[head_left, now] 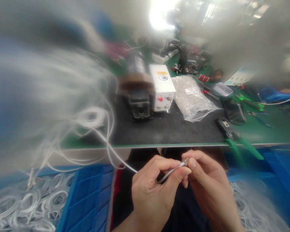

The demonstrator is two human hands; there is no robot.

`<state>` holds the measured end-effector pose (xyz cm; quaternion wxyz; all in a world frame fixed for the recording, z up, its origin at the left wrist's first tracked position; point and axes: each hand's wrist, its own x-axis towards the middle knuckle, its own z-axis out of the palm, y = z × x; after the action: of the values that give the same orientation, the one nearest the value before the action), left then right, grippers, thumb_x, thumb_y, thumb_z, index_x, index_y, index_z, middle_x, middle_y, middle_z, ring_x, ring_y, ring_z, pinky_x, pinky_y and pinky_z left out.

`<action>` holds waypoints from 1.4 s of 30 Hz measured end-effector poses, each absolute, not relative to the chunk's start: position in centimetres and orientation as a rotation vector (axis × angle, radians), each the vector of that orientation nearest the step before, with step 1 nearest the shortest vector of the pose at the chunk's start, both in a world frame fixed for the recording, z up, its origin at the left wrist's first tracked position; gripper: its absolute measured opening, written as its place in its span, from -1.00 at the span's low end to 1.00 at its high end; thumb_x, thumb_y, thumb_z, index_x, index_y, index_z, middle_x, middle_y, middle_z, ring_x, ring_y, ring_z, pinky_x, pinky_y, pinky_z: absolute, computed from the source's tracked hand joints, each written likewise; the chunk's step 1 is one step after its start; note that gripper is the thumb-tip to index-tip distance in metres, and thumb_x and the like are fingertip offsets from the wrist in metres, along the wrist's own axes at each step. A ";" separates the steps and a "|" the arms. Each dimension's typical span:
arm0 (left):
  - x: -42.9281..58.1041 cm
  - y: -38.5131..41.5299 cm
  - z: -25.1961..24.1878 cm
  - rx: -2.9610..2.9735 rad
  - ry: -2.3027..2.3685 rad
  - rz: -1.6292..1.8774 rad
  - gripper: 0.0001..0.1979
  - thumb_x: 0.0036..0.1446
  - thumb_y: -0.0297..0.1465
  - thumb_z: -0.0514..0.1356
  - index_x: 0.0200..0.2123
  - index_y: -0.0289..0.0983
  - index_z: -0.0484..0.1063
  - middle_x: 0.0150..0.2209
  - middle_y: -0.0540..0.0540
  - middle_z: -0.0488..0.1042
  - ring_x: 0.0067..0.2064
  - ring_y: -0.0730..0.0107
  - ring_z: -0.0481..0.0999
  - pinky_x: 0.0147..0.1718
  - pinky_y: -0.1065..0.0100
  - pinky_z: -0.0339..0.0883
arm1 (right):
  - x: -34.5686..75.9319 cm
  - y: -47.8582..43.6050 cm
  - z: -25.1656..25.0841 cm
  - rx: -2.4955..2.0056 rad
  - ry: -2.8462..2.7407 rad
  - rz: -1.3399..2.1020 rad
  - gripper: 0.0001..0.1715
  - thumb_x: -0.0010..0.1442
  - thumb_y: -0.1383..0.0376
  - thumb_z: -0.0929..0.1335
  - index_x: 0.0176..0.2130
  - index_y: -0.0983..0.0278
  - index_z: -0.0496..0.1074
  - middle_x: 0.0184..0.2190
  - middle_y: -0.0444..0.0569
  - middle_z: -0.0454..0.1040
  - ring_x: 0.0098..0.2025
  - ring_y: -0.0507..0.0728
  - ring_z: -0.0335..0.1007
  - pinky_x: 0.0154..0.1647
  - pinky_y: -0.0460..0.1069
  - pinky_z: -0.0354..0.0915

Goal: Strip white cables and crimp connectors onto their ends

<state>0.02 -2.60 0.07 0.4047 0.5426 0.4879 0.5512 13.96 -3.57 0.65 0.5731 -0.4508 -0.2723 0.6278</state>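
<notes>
Cable: white cable comes off the bench's left side, drops over the edge and enters the left hand, its end poking out between thumb and forefinger
Plug: clear plug sits on the cable's tip, just below the bench edge, between the two hands
Left hand: left hand is curled with its back to the camera, thumb and forefinger pinching the cable just behind the plug
Right hand: right hand is curled, fingertips closed on the plug from the right, touching the left thumb
Behind: white box and plastic bag lie on the bench, well apart from the hands
Lower left: blue crate beside white coils, blurred
</notes>
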 end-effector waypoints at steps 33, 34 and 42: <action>-5.0 2.9 -1.8 0.390 0.745 1.409 -0.80 0.46 -0.26 0.33 0.05 -0.21 0.62 -0.10 -0.11 0.64 -0.09 0.40 0.62 -0.04 0.41 0.53 | 7.8 0.4 -0.3 -1.279 -1.243 1.307 -0.79 0.40 0.13 0.50 -0.23 0.20 0.68 -0.39 -0.11 0.64 -0.34 0.08 0.54 -0.28 -0.09 0.43; -5.1 2.9 -1.8 0.376 0.740 1.393 -0.81 0.43 -0.26 0.36 0.01 -0.21 0.63 -0.12 -0.10 0.63 -0.12 0.40 0.62 -0.08 0.41 0.54 | 7.7 0.4 -0.3 -1.289 -1.248 1.299 -0.78 0.39 0.13 0.50 -0.23 0.20 0.67 -0.39 -0.11 0.63 -0.35 0.08 0.52 -0.29 -0.09 0.42; -5.2 2.1 -2.0 0.296 0.650 1.333 -0.88 0.38 -0.32 0.41 -0.09 -0.21 0.62 -0.21 -0.05 0.57 -0.25 0.45 0.56 -0.16 0.39 0.56 | 7.1 0.3 0.0 -1.284 -1.299 1.235 -0.79 0.41 0.16 0.48 -0.23 0.19 0.70 -0.36 -0.10 0.65 -0.34 0.09 0.51 -0.28 -0.06 0.39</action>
<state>-5.23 2.05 -1.99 0.7275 0.1343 0.2948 0.6048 7.07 0.26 0.00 0.4515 -0.5198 -0.5255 0.4999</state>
